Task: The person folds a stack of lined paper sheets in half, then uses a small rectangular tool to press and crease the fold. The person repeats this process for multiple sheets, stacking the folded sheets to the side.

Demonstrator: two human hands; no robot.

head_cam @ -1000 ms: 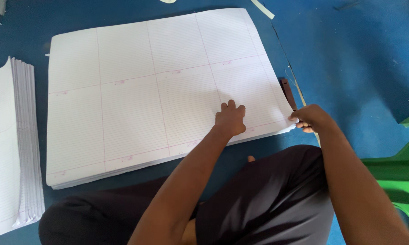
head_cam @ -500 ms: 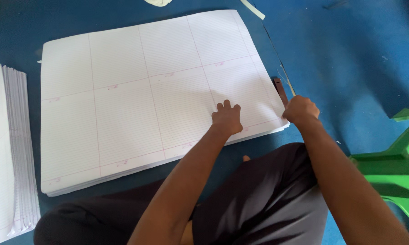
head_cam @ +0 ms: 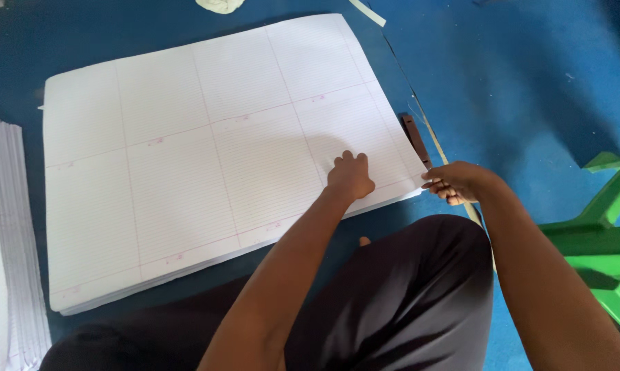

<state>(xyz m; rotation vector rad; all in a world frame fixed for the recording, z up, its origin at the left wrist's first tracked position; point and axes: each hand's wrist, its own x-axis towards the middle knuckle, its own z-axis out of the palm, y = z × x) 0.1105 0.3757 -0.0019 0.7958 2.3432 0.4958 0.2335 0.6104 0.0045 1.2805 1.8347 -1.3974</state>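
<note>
Paper stack [head_cam: 207,158], large, white and faintly ruled with pink grid lines, lying flat on blue floor [head_cam: 530,89], long axis running left to right. Left hand [head_cam: 350,177] pressed down on near right part of top sheet, fingers [head_cam: 348,159] curled loosely, gripping nothing. Right hand [head_cam: 458,182] at near right corner of stack, fingers bent and pinching at sheet edge; whether a sheet is actually caught between them cannot be told. Corner just left of right hand, so right hand nearer to it. Dark brown flat strip [head_cam: 416,139] beside right edge, slim pale strip alongside. Second pile of white sheets [head_cam: 11,240] at far left, edges fanned. Green plastic chair [head_cam: 599,240] at right. Dark trousers [head_cam: 392,295] nearest.
</note>
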